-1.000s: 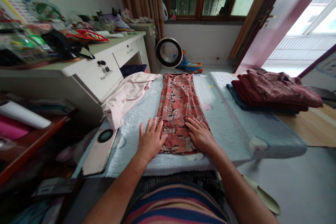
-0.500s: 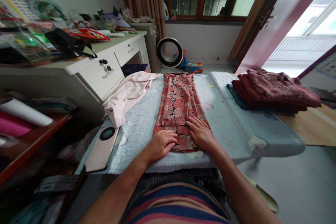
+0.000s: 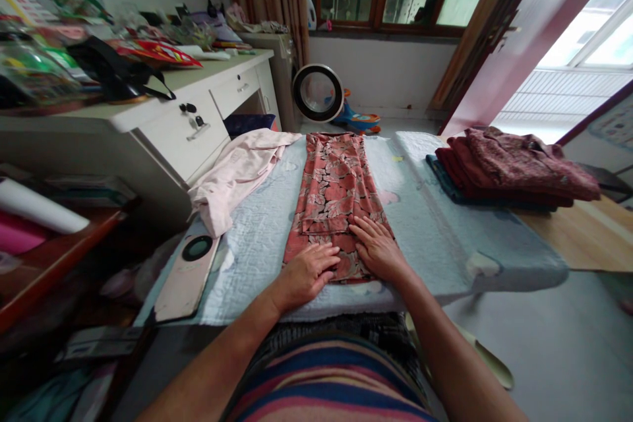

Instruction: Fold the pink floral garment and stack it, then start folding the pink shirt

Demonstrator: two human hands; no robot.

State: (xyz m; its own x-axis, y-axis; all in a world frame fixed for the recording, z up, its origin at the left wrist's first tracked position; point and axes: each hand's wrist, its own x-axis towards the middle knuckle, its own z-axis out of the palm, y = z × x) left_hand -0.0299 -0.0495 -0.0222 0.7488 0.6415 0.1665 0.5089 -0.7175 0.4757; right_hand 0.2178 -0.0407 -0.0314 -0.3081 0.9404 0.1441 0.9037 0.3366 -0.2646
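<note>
A folded red floral garment (image 3: 331, 184) lies lengthwise on the padded, light-blue covered board (image 3: 425, 231) in front of me. My left hand (image 3: 309, 271) rests on its near left part, fingers stretched toward the right. Flat on the near right part is my right hand (image 3: 376, 247), its fingers slightly spread and pointing away from me. Neither hand grips the cloth. A short folded edge of the garment runs across just beyond my fingertips.
A pale pink garment (image 3: 247, 168) lies on the board's left side, beside a flat pinkish plate with a dark ring (image 3: 185, 280). At right sits a stack of folded dark red clothes (image 3: 519, 168). A white desk (image 3: 182, 138) borders the left.
My left hand has slid slightly to the right and its fingers have straightened over the cloth. My right hand stays nearly in place. The whole view has shifted a little.
</note>
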